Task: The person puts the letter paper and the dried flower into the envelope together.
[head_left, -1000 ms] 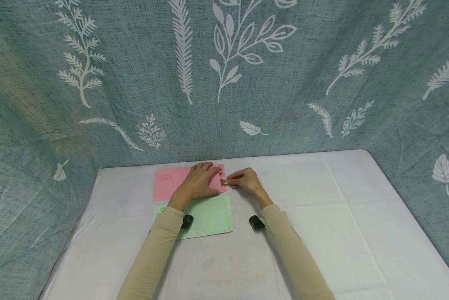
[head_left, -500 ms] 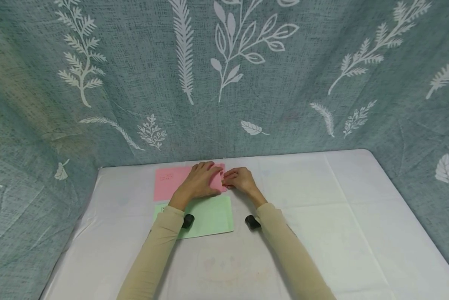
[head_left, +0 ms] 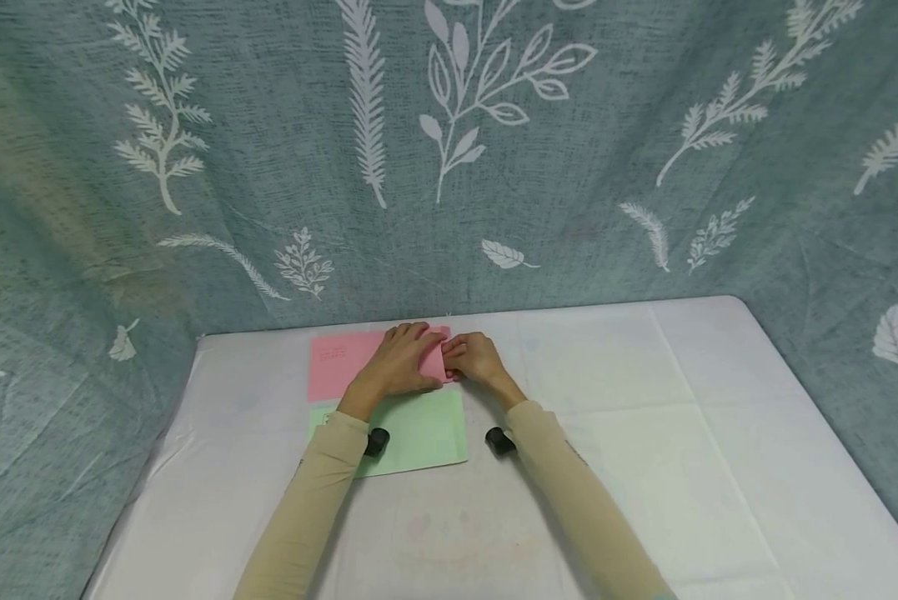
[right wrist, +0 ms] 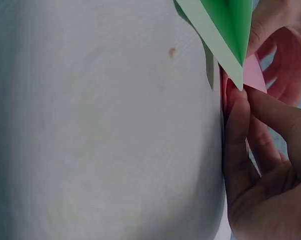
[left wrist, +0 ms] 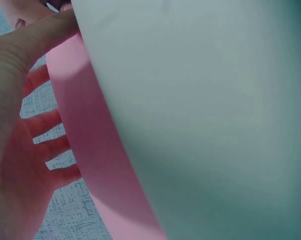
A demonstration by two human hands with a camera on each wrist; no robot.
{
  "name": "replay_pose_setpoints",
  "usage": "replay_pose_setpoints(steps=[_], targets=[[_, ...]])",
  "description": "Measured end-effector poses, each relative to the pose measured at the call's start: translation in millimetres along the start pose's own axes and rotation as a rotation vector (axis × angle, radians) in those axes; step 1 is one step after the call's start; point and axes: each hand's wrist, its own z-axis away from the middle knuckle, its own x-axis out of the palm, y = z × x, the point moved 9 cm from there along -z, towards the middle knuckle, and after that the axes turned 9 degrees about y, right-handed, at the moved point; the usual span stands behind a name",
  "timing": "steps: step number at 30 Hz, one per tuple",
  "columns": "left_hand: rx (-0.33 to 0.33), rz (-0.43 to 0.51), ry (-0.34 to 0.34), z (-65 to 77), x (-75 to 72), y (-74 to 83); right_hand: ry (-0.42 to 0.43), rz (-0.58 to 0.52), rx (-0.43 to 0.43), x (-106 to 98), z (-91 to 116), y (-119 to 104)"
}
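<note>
A pink envelope [head_left: 336, 371] lies near the table's far edge, its mouth facing right. My left hand [head_left: 396, 362] spans its right part, thumb at the near edge and fingers at the far edge, gripping it. The left wrist view shows the fingers reaching the edge of the pink envelope [left wrist: 93, 120]. At the mouth is my right hand [head_left: 479, 358], fingers bent together and their tips partly hidden there. From the right wrist, thumb and fingers of my right hand [right wrist: 270, 200] meet close to the pink paper; anything between them is hidden.
A green envelope [head_left: 422, 429] lies just nearer than the pink one, partly under the left forearm. Black wrist cameras [head_left: 499, 442] sit low over the white table [head_left: 644, 467]. Behind the far edge hangs a leaf-patterned curtain [head_left: 539, 167].
My right hand has moved left, its fingertips going into the envelope's mouth. The small gold-coloured piece it pinched a second ago is out of sight now. My left hand stays put.
</note>
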Motion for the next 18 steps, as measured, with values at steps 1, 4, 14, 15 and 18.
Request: replay_pose_setpoints(steps=[1,4,14,15,18], targets=[[0.004,-0.003,-0.002,0.0,0.3,0.3,-0.016,0.014,-0.013,0.7,0.1,-0.9],[0.01,-0.014,-0.003,-0.2,1.0,0.6,-0.079,0.065,-0.068,2.1,1.1,-4.9],[-0.027,-0.008,-0.062,-1.1,4.0,1.9,-0.155,-0.035,0.047,-19.4,9.3,7.7],[-0.033,-0.002,-0.074,-1.3,4.6,2.2,-0.142,-0.014,0.04,-24.2,10.2,8.0],[-0.069,0.023,-0.122,0.0,7.5,-0.3,-0.111,0.077,-0.009,-37.7,13.9,5.0]])
